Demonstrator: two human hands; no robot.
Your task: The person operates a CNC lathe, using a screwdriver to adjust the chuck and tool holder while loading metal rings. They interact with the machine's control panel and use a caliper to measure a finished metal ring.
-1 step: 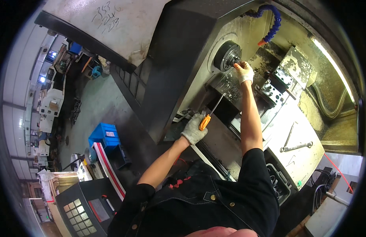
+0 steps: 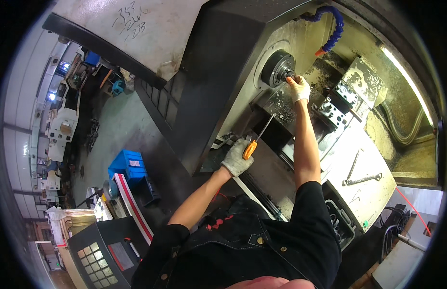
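Note:
My left hand (image 2: 238,158), in a grey work glove, is closed around the orange handle of a screwdriver (image 2: 251,149). Its thin metal shaft points up and to the right, clear of the machine's chuck. Further up, my gloved right hand (image 2: 298,89) reaches inside the lathe. Its thumb and fingers pinch a small round metal part (image 2: 288,76) at the front centre of the dark spindle chuck (image 2: 276,68). The fingers partly hide that part, so its exact shape cannot be made out.
Right of my right forearm stands a tool block (image 2: 332,113). A blue coolant hose (image 2: 338,30) hangs above. A wrench (image 2: 362,180) and hex keys (image 2: 356,196) lie on a pale panel. The dark machine door (image 2: 209,86) rises at left; a blue crate (image 2: 128,166) stands beyond.

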